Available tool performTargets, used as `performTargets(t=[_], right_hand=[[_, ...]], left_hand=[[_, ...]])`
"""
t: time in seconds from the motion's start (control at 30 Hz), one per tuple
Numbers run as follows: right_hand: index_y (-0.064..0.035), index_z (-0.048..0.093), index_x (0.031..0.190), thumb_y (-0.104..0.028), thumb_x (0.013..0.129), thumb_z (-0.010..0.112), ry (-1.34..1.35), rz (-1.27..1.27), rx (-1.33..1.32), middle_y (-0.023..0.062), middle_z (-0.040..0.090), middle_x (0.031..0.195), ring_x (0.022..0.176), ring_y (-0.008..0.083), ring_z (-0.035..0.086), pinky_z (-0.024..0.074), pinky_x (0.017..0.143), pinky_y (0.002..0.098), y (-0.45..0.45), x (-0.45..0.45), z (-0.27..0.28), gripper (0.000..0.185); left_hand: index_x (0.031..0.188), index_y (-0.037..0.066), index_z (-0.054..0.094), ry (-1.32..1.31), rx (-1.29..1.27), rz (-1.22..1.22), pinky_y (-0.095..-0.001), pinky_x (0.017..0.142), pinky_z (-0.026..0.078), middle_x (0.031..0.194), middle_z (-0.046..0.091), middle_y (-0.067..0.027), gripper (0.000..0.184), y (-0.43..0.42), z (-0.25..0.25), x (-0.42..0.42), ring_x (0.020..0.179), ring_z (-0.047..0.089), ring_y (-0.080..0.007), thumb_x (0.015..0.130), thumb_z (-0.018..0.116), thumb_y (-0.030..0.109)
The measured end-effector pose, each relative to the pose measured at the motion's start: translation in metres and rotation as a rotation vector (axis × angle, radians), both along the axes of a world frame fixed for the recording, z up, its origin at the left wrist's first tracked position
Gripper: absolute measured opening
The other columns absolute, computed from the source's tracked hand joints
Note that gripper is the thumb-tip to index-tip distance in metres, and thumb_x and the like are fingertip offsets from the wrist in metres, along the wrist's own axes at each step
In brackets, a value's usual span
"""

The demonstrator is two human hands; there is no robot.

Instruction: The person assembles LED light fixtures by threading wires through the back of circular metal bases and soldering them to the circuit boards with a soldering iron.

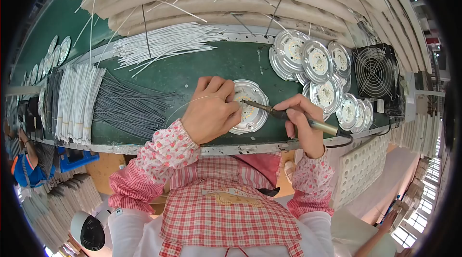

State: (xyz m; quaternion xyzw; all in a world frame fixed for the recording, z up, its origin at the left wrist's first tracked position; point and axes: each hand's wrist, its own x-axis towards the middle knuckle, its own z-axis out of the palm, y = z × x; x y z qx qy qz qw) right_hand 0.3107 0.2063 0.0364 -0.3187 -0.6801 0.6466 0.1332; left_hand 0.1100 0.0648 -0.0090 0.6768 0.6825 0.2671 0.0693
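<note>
My right hand (304,121) is closed around a soldering iron (323,126), whose tip rests at the middle of a round metal disc (257,117) lying on the green bench. My left hand (211,109) lies over the left part of the same disc with its fingers curled together. A thin solder-like wire (185,105) loops out from this hand to the left; the fingertips are partly hidden, but the wire seems to run through them.
Stacked round discs (318,61) and a black fan (375,70) stand at the right. White wires (163,43) lie at the back, with bundled white wires (79,103) and grey wires (130,105) at the left. A person (30,163) is at the far left.
</note>
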Motion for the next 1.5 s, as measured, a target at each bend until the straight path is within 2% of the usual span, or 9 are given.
performTargets(t=[0.1,0.3,0.4,0.83,0.87,0.97,1.17,1.37,1.5], right_hand=[[0.0039,0.067,0.099,-0.008,0.093,0.05,-0.003,-0.01,-0.023,0.0005,0.055,0.061,0.049,0.0046,0.047,0.0361,0.046,0.021,0.003,0.001,-0.003,0.022],[0.005,0.067,0.099,-0.009,0.094,0.051,0.06,-0.07,-0.071,0.0019,0.057,0.063,0.051,0.005,0.05,0.0371,0.047,0.0208,-0.009,0.016,-0.015,0.021],[0.0056,0.067,0.103,-0.011,0.097,0.051,0.073,-0.105,-0.074,0.0032,0.06,0.069,0.054,0.0055,0.052,0.0394,0.049,0.0214,-0.024,0.023,-0.018,0.023],[0.0028,0.065,0.117,-0.009,0.096,0.06,-0.004,-0.271,0.377,0.0117,0.068,0.084,0.071,0.0176,0.065,0.0514,0.064,0.0283,-0.062,0.024,-0.029,0.025],[0.0,0.06,0.127,-0.024,0.088,0.074,-0.023,-0.165,0.667,0.018,0.066,0.102,0.09,0.0304,0.066,0.0532,0.08,0.0388,-0.062,0.016,-0.041,0.048],[-0.0031,0.053,0.136,-0.04,0.077,0.082,-0.115,-0.069,1.067,0.0226,0.06,0.117,0.105,0.0391,0.06,0.0478,0.094,0.0478,-0.076,-0.013,-0.036,0.076],[-0.0042,0.049,0.138,-0.041,0.069,0.088,-0.111,-0.081,1.064,0.0217,0.058,0.122,0.109,0.0382,0.059,0.0463,0.098,0.047,-0.069,-0.012,-0.051,0.087],[-0.0054,0.05,0.134,-0.023,0.069,0.091,0.089,-0.131,0.306,0.0125,0.064,0.122,0.108,0.0256,0.064,0.0499,0.093,0.0349,-0.031,-0.001,-0.042,0.079],[-0.006,0.05,0.135,-0.023,0.07,0.091,0.152,-0.092,0.549,0.013,0.065,0.121,0.108,0.0265,0.064,0.0489,0.094,0.0352,-0.024,-0.003,-0.036,0.078]], left_hand=[[0.079,0.007,0.066,0.046,-0.046,-0.046,-0.0414,0.09,0.039,0.096,0.057,-0.0069,0.015,-0.001,0.001,-0.003,0.097,0.054,-0.0272,0.075,0.074,0.019],[0.129,0.01,0.06,-0.117,-0.051,-0.199,-0.0432,0.096,0.041,0.118,0.056,-0.0091,0.068,-0.022,0.0,-0.02,0.11,0.054,-0.0295,0.071,0.084,0.036],[0.135,0.01,0.059,0.01,-0.013,-0.202,-0.0423,0.098,0.043,0.123,0.056,-0.008,0.076,-0.027,-0.006,-0.018,0.116,0.053,-0.0285,0.069,0.083,0.04],[0.136,0.003,0.057,0.237,-0.008,-0.331,-0.0391,0.098,0.044,0.127,0.055,-0.0055,0.073,-0.024,0.002,-0.021,0.114,0.054,-0.0244,0.078,0.078,0.041],[0.136,0.003,0.057,0.252,-0.017,-0.339,-0.0391,0.098,0.044,0.127,0.055,-0.0054,0.073,-0.024,0.004,-0.022,0.114,0.054,-0.0243,0.078,0.077,0.041],[0.136,0.001,0.057,0.26,-0.053,-0.364,-0.0393,0.098,0.044,0.129,0.054,-0.0059,0.069,-0.024,0.01,-0.023,0.114,0.053,-0.0243,0.079,0.075,0.036],[0.133,0.008,0.06,0.181,-0.116,-0.413,-0.0404,0.099,0.043,0.129,0.056,-0.0072,0.059,-0.013,0.021,-0.037,0.118,0.053,-0.026,0.076,0.07,0.02],[0.12,0.014,0.069,-0.192,-0.002,-0.399,-0.0415,0.097,0.045,0.116,0.065,-0.0041,0.052,0.009,0.026,-0.058,0.115,0.059,-0.0269,0.07,0.076,0.002],[0.116,0.011,0.07,-0.12,0.14,-0.24,-0.0406,0.084,0.048,0.1,0.067,-0.005,0.048,0.002,0.043,-0.058,0.096,0.063,-0.0259,0.069,0.077,0.001]])
